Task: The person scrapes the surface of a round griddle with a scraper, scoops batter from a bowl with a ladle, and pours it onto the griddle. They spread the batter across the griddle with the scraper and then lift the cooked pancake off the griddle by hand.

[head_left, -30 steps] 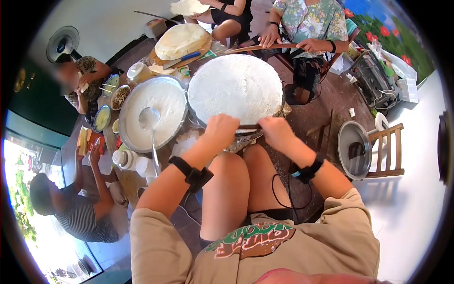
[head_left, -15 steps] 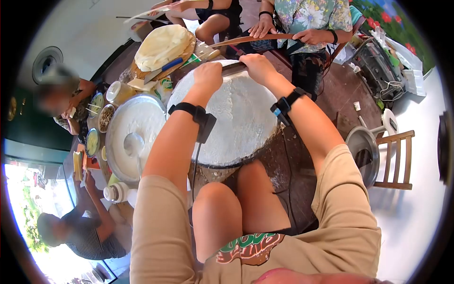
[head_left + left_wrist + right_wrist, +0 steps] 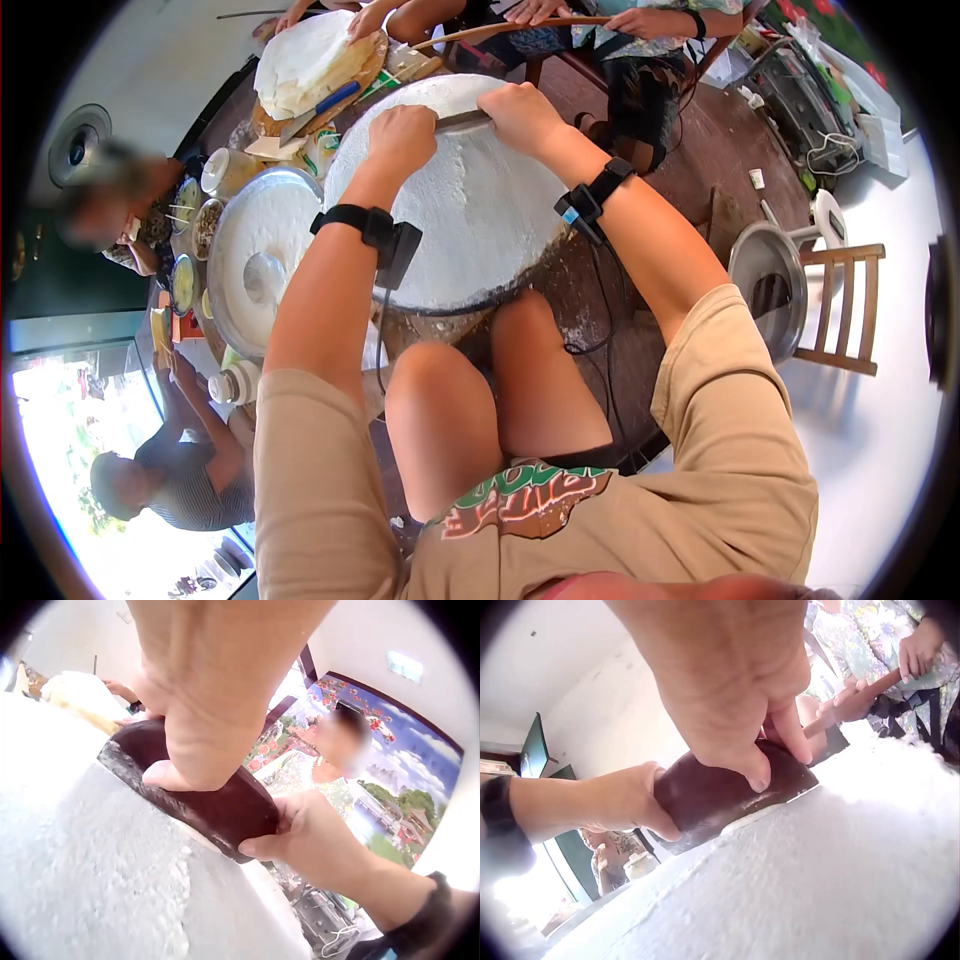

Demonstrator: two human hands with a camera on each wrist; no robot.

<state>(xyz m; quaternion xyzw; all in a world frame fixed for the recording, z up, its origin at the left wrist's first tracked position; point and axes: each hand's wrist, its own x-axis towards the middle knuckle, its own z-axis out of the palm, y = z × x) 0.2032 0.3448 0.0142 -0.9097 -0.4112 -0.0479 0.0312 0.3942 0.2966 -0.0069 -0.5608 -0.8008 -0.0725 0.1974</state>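
Observation:
A dark brown curved scraper (image 3: 217,810) stands with its lower edge on a round surface (image 3: 450,230) coated in white batter. My left hand (image 3: 402,138) grips one end and my right hand (image 3: 522,118) the other, near the far side of the round surface. In the left wrist view, the left thumb lies on the scraper's near face, and the right hand (image 3: 307,832) pinches the other end. The right wrist view shows the scraper (image 3: 720,795) between both hands, a little pale batter along its lower edge.
Left of the round surface stands a wide basin (image 3: 230,220) of batter with a ladle (image 3: 263,278). Beyond lie a stack of thin sheets (image 3: 305,65) and a blue-handled knife (image 3: 335,97). People sit around; a metal basin (image 3: 740,270) and wooden chair (image 3: 840,300) are at right.
Both hands have moved with the scraper from the near edge of the round surface to its far side. The person at the back now has a hand on the stack of sheets.

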